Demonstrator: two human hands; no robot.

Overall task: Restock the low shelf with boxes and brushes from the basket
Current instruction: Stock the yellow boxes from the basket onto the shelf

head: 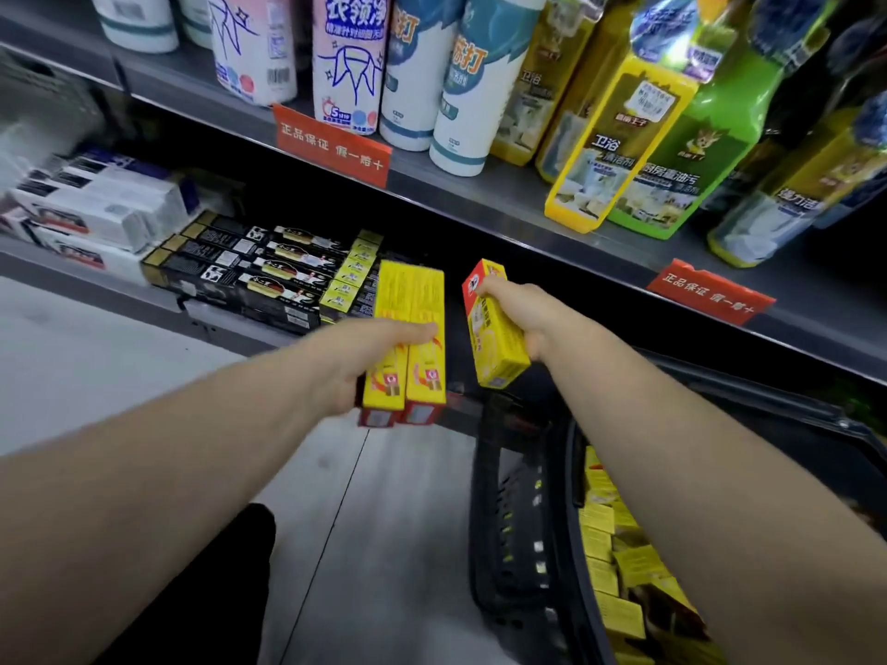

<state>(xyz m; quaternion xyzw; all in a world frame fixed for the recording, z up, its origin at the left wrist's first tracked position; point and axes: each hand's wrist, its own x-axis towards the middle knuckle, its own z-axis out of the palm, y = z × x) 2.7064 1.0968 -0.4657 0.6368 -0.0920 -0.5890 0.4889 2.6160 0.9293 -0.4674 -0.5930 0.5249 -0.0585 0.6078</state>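
My left hand [365, 357] grips two long yellow boxes [410, 300] side by side, their far ends pointing at the low shelf [230, 324]. My right hand [521, 312] grips a single yellow and red box [492, 350], held just right of the pair and in front of the shelf's dark opening. On the low shelf lie rows of black boxes [240, 268] and small yellow-green boxes [353, 276]. The black basket [516, 535] stands on the floor at the lower right, with several yellow boxes [609, 554] inside. No brushes are visible.
White boxes [101, 208] fill the low shelf's left part. The upper shelf carries white spray cans [350, 55] and yellow-green cleaner bottles [619, 136], with red price tags [331, 144] on its edge. Grey floor [384, 544] lies below my arms.
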